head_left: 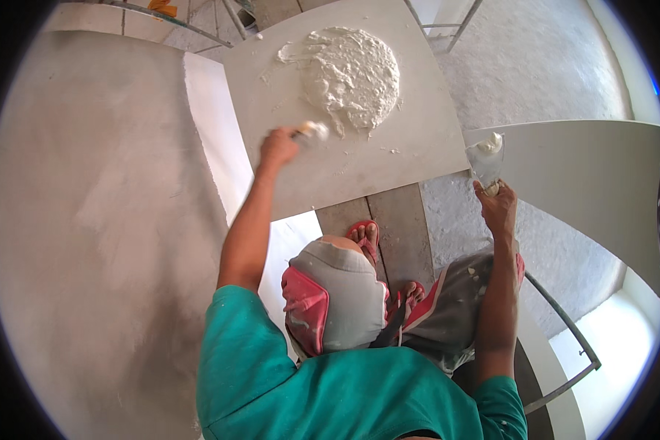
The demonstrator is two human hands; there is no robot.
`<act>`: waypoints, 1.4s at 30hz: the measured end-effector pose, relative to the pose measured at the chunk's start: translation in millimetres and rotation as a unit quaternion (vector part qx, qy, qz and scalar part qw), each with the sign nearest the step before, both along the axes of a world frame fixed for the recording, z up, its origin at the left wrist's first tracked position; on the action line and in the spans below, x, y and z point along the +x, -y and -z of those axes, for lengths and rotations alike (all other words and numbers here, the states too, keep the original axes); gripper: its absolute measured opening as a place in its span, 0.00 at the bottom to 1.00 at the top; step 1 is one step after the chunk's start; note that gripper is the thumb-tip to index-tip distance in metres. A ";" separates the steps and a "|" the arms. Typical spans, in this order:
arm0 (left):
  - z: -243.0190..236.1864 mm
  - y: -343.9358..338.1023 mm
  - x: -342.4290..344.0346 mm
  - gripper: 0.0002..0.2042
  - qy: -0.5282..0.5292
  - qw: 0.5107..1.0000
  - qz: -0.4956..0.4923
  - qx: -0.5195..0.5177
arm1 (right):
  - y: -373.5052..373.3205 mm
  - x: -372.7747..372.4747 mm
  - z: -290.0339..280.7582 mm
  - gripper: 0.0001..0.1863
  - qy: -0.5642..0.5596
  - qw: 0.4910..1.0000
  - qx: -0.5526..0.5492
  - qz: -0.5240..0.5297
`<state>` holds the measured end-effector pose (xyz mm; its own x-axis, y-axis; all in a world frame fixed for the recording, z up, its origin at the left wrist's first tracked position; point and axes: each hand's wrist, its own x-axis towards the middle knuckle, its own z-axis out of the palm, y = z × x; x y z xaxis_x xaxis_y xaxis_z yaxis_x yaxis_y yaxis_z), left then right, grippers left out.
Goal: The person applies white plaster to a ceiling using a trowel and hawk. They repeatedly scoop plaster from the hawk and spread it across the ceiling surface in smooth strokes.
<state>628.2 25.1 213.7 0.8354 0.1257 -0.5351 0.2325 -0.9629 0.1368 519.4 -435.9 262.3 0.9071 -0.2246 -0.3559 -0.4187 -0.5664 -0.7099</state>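
A spread round mound of white paste (350,77) lies on a grey board (425,150) in front of me. My left hand (277,147) is closed on a small putty knife (308,130), its blade smeared and blurred, just above the board left of the paste. My right hand (496,205) grips a wider putty knife (485,158) with a lump of white paste on its blade, beside the board's right corner.
A broad grey plastered wall (95,205) with a white edge is at my left. A curved grey panel (594,169) extends to the right. Metal scaffold frames (572,330) stand at lower right and at the top. My sandalled feet (367,238) are on planks (400,227).
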 end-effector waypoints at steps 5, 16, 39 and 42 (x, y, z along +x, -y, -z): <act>80.0 -29.0 -30.8 0.21 0.272 0.943 0.095 0.166 | -8.0 2.9 -1.6 0.10 0.023 0.999 0.020 -0.009; 31.1 -44.0 -29.3 0.14 0.146 0.983 -0.069 0.084 | -4.0 2.1 -8.5 0.11 -0.038 0.998 0.039 0.031; 1.1 -6.8 12.9 0.19 0.072 0.995 -0.070 0.016 | -2.9 1.2 0.2 0.10 -0.017 1.000 0.017 0.013; 71.2 -27.3 -14.2 0.20 0.276 0.958 0.038 0.060 | -14.1 7.5 -3.8 0.10 -0.038 0.999 0.015 -0.009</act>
